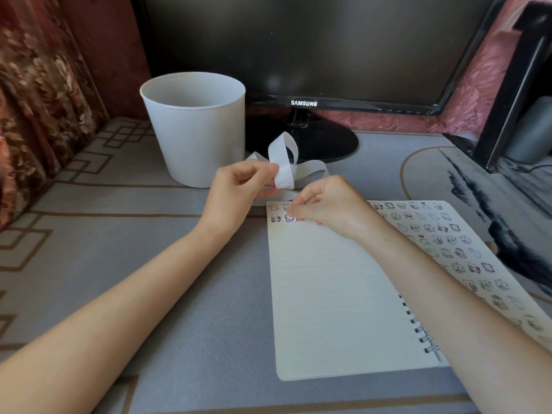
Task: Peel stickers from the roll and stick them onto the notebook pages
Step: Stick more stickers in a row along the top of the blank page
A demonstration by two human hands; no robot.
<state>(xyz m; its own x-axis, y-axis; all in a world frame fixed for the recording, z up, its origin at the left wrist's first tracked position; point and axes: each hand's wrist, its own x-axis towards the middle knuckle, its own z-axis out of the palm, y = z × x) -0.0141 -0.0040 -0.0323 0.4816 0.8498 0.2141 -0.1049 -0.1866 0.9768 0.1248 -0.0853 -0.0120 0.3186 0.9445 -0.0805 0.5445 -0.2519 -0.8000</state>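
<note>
While your left grip (pixel 239 192) pinches the curling sticker strip (pixel 282 165) beside the white bucket (pixel 194 130), your right grip (pixel 328 206) pinches a round sticker (pixel 289 218) against the top left corner of the open notebook (pixel 328 294). The notebook lies on the surface (pixel 179 279), its right page crowded with stickers.

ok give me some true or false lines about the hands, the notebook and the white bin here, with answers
1. The left hand pinches the sticker strip. True.
2. The right hand holds a sticker over the right page. False: it is at the top of the left page.
3. The right page carries many stickers. True.
4. The white bin lies tipped over. False: it stands upright.
5. The monitor shows a picture. False: its screen is dark.
</note>
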